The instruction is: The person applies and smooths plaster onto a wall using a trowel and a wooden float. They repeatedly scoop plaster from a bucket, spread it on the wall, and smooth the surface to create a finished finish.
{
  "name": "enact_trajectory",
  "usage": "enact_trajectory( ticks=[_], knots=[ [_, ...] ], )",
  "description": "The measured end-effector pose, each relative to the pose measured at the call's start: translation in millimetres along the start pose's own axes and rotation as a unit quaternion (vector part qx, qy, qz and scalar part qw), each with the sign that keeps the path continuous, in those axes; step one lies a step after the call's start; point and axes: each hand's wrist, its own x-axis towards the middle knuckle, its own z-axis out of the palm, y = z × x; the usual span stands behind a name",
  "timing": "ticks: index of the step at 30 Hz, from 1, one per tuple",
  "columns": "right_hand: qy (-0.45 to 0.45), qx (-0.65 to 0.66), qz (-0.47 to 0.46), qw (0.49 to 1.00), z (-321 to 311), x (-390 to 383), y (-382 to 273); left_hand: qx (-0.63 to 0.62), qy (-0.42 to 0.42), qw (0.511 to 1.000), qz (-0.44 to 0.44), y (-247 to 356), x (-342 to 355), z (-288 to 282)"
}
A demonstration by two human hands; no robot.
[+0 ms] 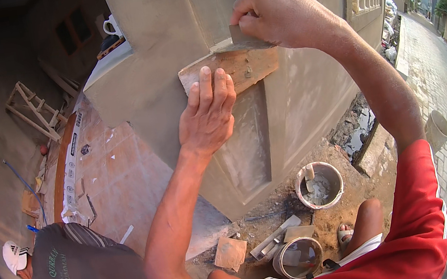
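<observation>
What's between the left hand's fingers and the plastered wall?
In the head view, a board lies there; the left hand rests its fingers on it, with the plastered wall behind.

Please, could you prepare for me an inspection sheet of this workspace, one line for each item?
Surface: grey plastered wall with a recessed panel; the lower part shows paler patches.
Job's things: a wooden board lies against the wall; a thin flat blade is at its upper edge.
Hands: left hand spread flat on the board; right hand closed on the blade.
Clutter: bucket of grey mix, second bucket, square tile.
Cables: one blue line at left; cable or hose, cannot tell.
Surroundings: another person at lower left; paved street at right.
</observation>
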Motion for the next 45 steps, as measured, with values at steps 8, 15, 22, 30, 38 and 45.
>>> enact_trajectory(
  ticks=[8,15,22,30,38,45],
  knots=[
    [-0.036,0.094,0.094,0.99,-34,0,-23,0.022,-0.013,1.0,0.001,-4,-5,-2],
    [0.047,0.111,-0.059,0.991,-13,-3,-1,0.032,-0.014,0.999,0.008,-3,-2,-2],
    [0.026,0.109,-0.041,0.993,-11,0,-13,0.031,-0.017,0.999,0.005,-2,-1,-2],
    [0.007,0.098,-0.05,0.994,-6,1,-21,0.029,-0.009,1.0,0.003,-1,-1,-1],
    [-0.108,0.118,-0.014,0.987,-51,-8,-20,0.025,-0.015,1.0,0.004,-3,-1,-1],
    [-0.043,0.152,0.05,0.986,-41,-5,-14,0.033,-0.018,0.999,0.006,-2,-2,-2]
  ],
)
